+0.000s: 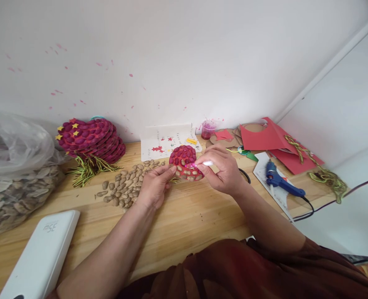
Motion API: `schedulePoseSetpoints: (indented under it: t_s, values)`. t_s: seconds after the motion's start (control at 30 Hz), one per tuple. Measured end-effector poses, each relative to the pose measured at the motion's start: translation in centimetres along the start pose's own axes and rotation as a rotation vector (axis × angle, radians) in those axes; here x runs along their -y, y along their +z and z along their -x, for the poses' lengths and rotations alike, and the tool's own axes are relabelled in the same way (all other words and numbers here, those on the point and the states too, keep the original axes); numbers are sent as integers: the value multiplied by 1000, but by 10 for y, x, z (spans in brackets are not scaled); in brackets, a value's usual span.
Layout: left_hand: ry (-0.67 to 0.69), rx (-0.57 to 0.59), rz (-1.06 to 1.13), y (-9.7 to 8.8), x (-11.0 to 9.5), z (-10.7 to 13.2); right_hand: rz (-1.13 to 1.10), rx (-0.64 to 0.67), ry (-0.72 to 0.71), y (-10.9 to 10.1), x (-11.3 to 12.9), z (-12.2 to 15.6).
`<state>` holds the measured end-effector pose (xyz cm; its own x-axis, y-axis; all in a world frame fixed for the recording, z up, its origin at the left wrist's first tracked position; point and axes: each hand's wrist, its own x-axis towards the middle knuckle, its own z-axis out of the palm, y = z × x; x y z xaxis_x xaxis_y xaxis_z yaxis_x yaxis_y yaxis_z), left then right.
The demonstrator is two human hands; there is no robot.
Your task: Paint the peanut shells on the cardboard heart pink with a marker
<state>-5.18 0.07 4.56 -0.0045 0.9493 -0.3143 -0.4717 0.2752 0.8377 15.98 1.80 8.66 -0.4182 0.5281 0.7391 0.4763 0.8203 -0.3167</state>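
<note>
pale wooden table (184,224) — loose shells (124,187), blue glue gun (280,179), red card (277,141), white box (40,257), bagged shells (12,195)

white box (42,253) marked with inverted characters, possibly "35W"

I'm seeing a round red disc (185,163) studded with pale shells, its upper part painted magenta, the lower rows bare tan. It's tilted up off the desk (184,216), facing me. A white-handled brush (202,164) lies across its right edge, pink tip touching the shells at mid-height.
</note>
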Motion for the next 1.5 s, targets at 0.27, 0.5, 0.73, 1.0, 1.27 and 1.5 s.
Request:
schedulePoseSetpoints:
  t_s: [0.27,0.5,0.73,1.0,1.27,1.5]
  values:
    - [-8,6,-30,3,0,1,-5,-31,17,0,-3,0]
    - [-16,1,1,2,-1,1,-16,-27,-3,0,3,0]
    - [-21,10,12,2,0,1,7,-67,11,1,-1,1]
    - [-5,16,-9,0,1,1,-25,-66,-6,1,2,-1]
    - [11,10,-22,2,2,1,-28,-64,10,3,-1,1]
    - [32,-6,-60,2,2,2,-5,-82,5,2,0,0]
